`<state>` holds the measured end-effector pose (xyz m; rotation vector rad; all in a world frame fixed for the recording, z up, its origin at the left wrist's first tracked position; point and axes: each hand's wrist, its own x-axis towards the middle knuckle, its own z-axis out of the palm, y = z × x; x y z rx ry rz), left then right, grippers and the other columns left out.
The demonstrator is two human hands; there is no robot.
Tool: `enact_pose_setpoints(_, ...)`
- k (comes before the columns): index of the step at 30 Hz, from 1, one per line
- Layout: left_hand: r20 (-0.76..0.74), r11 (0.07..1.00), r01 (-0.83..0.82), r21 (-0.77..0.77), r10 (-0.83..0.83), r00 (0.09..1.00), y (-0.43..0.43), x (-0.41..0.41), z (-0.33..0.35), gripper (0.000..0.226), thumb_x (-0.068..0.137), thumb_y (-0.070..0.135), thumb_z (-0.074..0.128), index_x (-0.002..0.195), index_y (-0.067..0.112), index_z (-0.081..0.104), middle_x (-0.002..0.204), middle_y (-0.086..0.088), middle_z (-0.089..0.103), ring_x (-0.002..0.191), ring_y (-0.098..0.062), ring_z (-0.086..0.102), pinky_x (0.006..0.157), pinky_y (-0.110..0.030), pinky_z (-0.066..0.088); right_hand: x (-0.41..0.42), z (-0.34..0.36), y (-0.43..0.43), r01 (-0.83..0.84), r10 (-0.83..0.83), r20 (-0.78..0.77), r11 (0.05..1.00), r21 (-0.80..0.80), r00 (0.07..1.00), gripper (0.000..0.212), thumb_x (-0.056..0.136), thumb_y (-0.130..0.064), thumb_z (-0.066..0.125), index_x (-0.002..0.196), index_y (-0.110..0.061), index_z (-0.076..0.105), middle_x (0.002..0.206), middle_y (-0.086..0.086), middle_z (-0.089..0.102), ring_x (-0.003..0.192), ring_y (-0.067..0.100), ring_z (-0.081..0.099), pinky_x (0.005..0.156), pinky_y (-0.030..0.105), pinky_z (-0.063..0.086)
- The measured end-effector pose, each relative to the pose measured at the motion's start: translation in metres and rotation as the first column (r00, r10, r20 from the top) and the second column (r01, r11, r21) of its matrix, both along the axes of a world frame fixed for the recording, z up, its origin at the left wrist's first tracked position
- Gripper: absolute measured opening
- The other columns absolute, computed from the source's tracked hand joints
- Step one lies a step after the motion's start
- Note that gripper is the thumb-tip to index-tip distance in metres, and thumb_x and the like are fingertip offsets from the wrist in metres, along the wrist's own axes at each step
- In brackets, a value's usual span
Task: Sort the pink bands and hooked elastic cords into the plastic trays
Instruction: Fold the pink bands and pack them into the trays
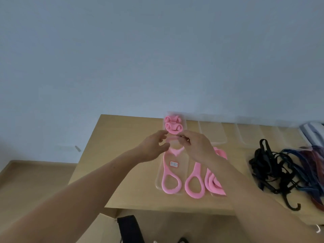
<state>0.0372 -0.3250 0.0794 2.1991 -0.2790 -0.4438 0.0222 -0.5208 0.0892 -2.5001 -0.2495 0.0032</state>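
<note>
Nearest, stretched out across the tan worktop (122, 130): left hand (154, 144) half-curled, grip unclear, and right hand (194, 146) pinching a pink band (164, 167). Far right, a tangle of hooked elastic cords (273, 169). Under the hands, a clear tray (183, 160) with the pinched band's loop and, at the far end, coiled pink bands (173, 126).

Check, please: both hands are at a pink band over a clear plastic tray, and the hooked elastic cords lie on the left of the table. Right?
Not quite. The head view shows the hooked elastic cords on the right of the table, not the left. The left hand and right hand are indeed at a pink band over the clear plastic tray.
</note>
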Motion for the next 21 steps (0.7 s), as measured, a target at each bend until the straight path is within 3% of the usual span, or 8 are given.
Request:
enact_pose_setpoints(2, -0.013, 0.992, -0.041, -0.118, 0.04, 0.999, -0.005, 0.005, 0.022, 0.023, 0.1, 0.032, 0.053, 0.116, 0.019, 0.063, 0.115, -0.005, 0.069, 0.102, -0.02, 0.063, 0.087, -0.034, 0.048, 0.006, 0.025, -0.003, 0.021, -0.024, 0.02, 0.994, 0.111, 1.0, 0.016, 0.098, -0.034, 0.055, 0.087, -0.031, 0.067, 0.075, -0.013, 0.068, 0.074, 0.011, 0.062, 0.068, 0.03, 0.047)
enact_pose_setpoints(5, -0.107, 0.921, -0.108, -0.374, 0.073, 0.992, -0.009, 0.012, 0.06, 0.022, 0.101, 0.026, 0.05, 0.092, 0.01, 0.061, 0.097, -0.012, 0.075, 0.093, -0.035, 0.069, 0.077, -0.037, 0.053, 0.012, 0.062, -0.007, 0.052, -0.066, 0.03, 0.939, 0.341, 0.997, 0.023, 0.096, -0.024, 0.058, 0.074, -0.032, 0.063, 0.066, -0.016, 0.067, 0.064, -0.004, 0.058, 0.062, 0.015, 0.042)
enact_pose_setpoints(7, -0.152, 0.867, -0.108, -0.487, 0.038, 0.988, -0.01, 0.015, 0.085, 0.02, 0.1, 0.025, 0.049, 0.094, 0.007, 0.055, 0.092, -0.014, 0.076, 0.084, -0.036, 0.071, 0.069, -0.037, 0.057, 0.014, 0.085, -0.008, 0.055, -0.073, 0.022, 0.89, 0.452, 0.997, 0.017, 0.094, -0.023, 0.062, 0.079, -0.026, 0.067, 0.067, -0.014, 0.069, 0.056, -0.005, 0.056, 0.055, 0.007, 0.039)
enact_pose_setpoints(10, -0.121, 0.843, -0.057, -0.534, -0.01, 0.993, -0.012, 0.02, 0.115, 0.025, 0.097, 0.03, 0.05, 0.099, 0.005, 0.051, 0.09, -0.017, 0.075, 0.071, -0.032, 0.072, 0.056, -0.032, 0.055, 0.018, 0.115, -0.008, 0.042, -0.074, 0.04, 0.846, 0.531, 0.996, 0.009, 0.092, -0.026, 0.066, 0.085, -0.021, 0.07, 0.069, -0.005, 0.071, 0.051, 0.0, 0.053, 0.053, 0.011, 0.04)
enact_pose_setpoints(17, -0.086, 0.832, 0.045, -0.553, -0.11, 0.99, -0.01, 0.033, 0.156, 0.032, 0.094, 0.036, 0.059, 0.099, 0.005, 0.058, 0.093, -0.021, 0.074, 0.068, -0.031, 0.069, 0.057, -0.031, 0.055, 0.026, 0.153, -0.004, 0.001, -0.129, 0.187, 0.826, 0.564, 0.974, 0.004, 0.089, -0.023, 0.07, 0.086, -0.025, 0.073, 0.072, -0.004, 0.069, 0.047, 0.007, 0.053, 0.049, 0.015, 0.043)
enact_pose_setpoints(21, -0.105, 0.817, 0.026, -0.576, -0.105, 0.989, -0.007, 0.034, 0.168, 0.025, 0.095, 0.028, 0.057, 0.098, 0.004, 0.063, 0.09, -0.021, 0.073, 0.065, -0.029, 0.067, 0.056, -0.031, 0.054, 0.025, 0.158, -0.001, -0.053, -0.121, 0.298, 0.855, 0.516, 0.947, 0.019, 0.089, -0.022, 0.071, 0.083, -0.04, 0.071, 0.08, -0.015, 0.069, 0.05, 0.007, 0.054, 0.055, 0.016, 0.047)
